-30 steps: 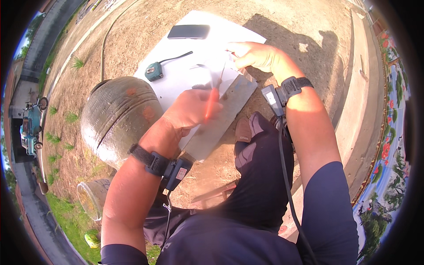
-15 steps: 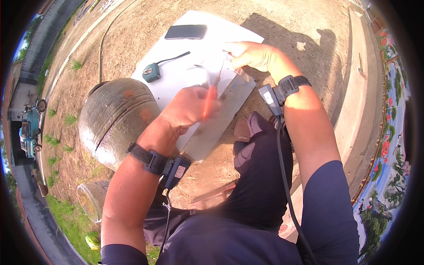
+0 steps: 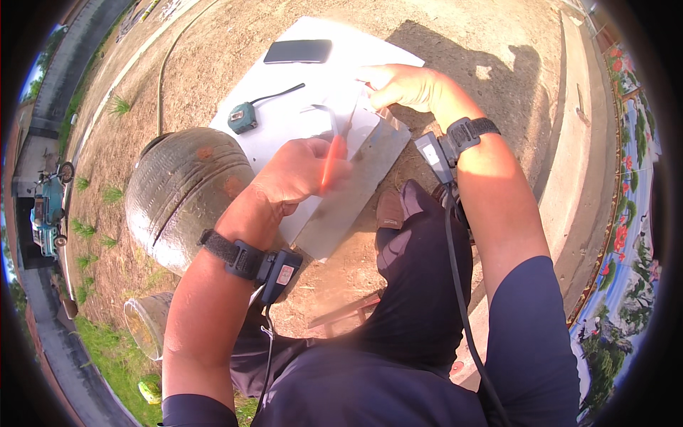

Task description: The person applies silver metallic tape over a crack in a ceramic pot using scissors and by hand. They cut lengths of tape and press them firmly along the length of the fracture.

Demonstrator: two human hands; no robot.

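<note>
My left hand [image 3: 302,169] is closed around an orange-red handled tool [image 3: 329,164]. A thin pale part, bent at its far end, extends from the handle over a white sheet [image 3: 284,146]; glare and blur hide its exact kind. At the sheet's right side, my right hand [image 3: 398,87] pinches the edge, its fingertips partly lost in the glare. The sheet lies on a grey board [image 3: 334,231], which shows along the near right side. Farther off on the white surface are a dark smartphone [image 3: 298,51] and a teal tape measure [image 3: 242,118] with a black strap.
Left of the board stands a large rounded silvery vessel [image 3: 188,196], with a clear bucket [image 3: 146,324] nearer me. Dry soil surrounds the board, and a concrete kerb [image 3: 562,142] runs along the right. A hose [image 3: 162,78] and a parked three-wheeler [image 3: 48,212] appear at left.
My left hand has shifted very slightly left with the orange-red handled tool. My right hand stays at the sheet's edge, nearly unmoved.
</note>
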